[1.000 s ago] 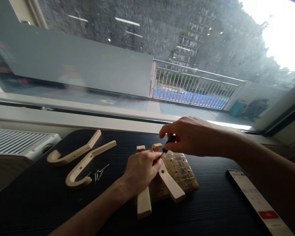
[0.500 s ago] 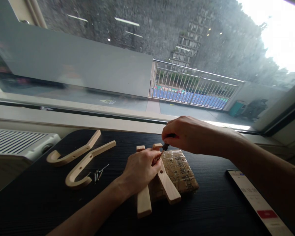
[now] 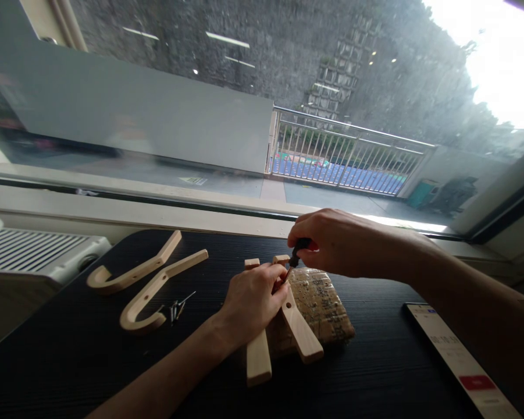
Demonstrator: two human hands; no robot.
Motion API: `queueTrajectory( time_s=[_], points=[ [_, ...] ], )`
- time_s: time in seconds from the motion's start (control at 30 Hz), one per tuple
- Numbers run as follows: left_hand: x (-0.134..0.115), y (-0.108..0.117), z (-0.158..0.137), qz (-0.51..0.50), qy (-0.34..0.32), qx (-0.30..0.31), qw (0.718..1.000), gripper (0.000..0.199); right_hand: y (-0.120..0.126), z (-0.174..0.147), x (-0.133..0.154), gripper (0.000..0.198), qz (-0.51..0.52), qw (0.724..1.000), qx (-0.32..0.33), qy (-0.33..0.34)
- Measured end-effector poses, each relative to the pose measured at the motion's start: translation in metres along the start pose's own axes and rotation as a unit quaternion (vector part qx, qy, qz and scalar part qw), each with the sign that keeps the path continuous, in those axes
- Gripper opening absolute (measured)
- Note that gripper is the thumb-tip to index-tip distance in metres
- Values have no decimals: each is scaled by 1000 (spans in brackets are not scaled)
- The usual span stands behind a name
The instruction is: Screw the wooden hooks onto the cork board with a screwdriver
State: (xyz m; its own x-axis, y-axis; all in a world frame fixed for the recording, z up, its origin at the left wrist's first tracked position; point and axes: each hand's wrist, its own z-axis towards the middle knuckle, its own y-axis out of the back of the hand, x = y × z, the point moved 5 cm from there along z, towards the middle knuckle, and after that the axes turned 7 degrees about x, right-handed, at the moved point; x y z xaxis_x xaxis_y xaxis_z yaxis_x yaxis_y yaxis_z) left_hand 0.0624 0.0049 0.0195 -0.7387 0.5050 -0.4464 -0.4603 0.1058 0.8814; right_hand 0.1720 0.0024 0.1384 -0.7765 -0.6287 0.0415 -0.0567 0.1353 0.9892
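Observation:
My right hand (image 3: pixel 327 241) is closed round the black handle of a screwdriver (image 3: pixel 294 256), its shaft slanting down to the left. The shaft's lower end meets the fingers of my left hand (image 3: pixel 257 297), which hide the tip. Those fingers are closed over a pale wooden hook (image 3: pixel 303 334) with a hole in its bar, and the hand also rests across a second wooden hook (image 3: pixel 258 361) beside it. Under them lies a flat block wrapped in brown tape (image 3: pixel 327 305). Whether a screw sits at the tip cannot be seen.
Two more wooden hooks (image 3: pixel 135 273) (image 3: pixel 143 297) lie on the left of the black table (image 3: pixel 157 372). Several screws (image 3: pixel 177 305) are scattered near them. A phone showing a timer (image 3: pixel 457 355) lies at the right. A radiator (image 3: pixel 39 250) and the window sill (image 3: pixel 227 221) border the table.
My right hand has turned slightly on the screwdriver, so more of its black handle shows. The left hand keeps its hold; the whole view has shifted a little.

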Motion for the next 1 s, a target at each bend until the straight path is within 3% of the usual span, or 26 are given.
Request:
queueTrajectory(
  time_s=[0.13,0.7,1.0],
  points=[
    [-1,1,0,6,7,1,1000,13,2,1,2,26,7,999,-21,44],
    [-5,3,0,17,21,10,1000,15,6,-1,4,27,16,998,-29,48],
    [-6,3,0,21,30,10,999,14,9,5,8,23,-26,999,-34,30]
  ],
)
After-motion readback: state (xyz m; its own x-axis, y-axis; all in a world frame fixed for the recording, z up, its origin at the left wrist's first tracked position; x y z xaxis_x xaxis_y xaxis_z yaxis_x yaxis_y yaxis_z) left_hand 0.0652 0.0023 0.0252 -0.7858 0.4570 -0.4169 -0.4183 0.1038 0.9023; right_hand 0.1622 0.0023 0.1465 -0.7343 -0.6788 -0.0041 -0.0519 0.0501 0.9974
